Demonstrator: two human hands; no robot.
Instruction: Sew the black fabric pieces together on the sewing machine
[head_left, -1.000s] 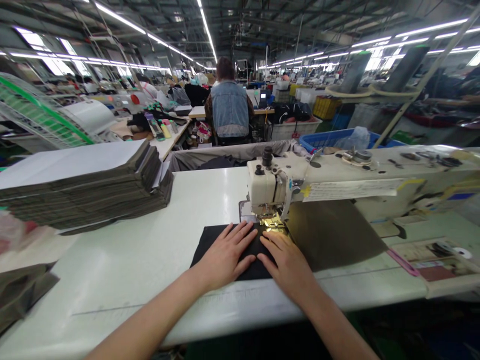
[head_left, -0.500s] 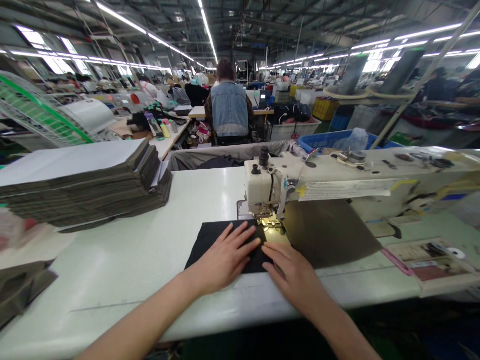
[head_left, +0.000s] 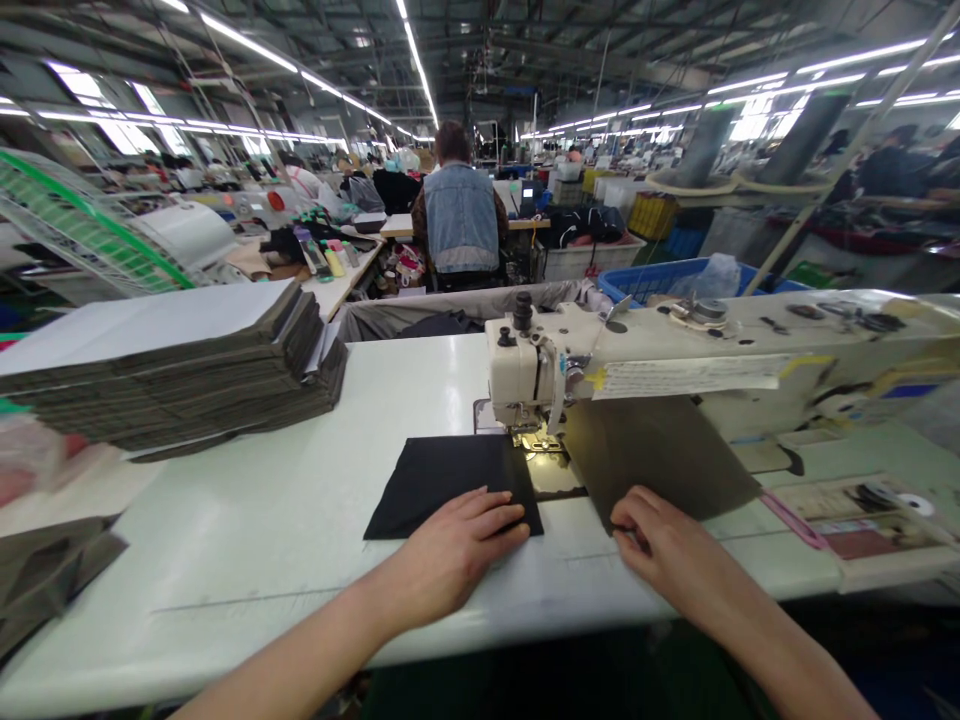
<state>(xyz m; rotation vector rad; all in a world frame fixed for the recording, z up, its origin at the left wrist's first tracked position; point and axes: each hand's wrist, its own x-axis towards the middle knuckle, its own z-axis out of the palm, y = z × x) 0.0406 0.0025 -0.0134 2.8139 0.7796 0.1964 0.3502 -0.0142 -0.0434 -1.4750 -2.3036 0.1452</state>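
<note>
A dark black fabric piece (head_left: 442, 480) lies flat to the left of the sewing machine's needle area, its right edge near the lit presser foot (head_left: 534, 440). My left hand (head_left: 469, 540) rests on the lower right part of this piece, fingers stretched out and lying flat. On the other side of the needle, an olive-brown fabric panel (head_left: 667, 460) lies partly under the machine arm. My right hand (head_left: 652, 530) pinches its lower left corner between thumb and fingers. Between the two fabrics, the metal needle plate (head_left: 553, 475) is exposed.
The cream sewing machine (head_left: 675, 350) spans the right of the pale table (head_left: 300, 540). A tall stack of olive fabric panels (head_left: 172, 390) stands left, with crumpled fabric (head_left: 52, 570) nearer. A small-parts tray (head_left: 862, 520) sits right. A person in a denim vest (head_left: 459, 215) sits ahead.
My right hand has moved right, from beside the black fabric onto the olive-brown panel's corner. My left hand has slid down toward the black piece's near edge.
</note>
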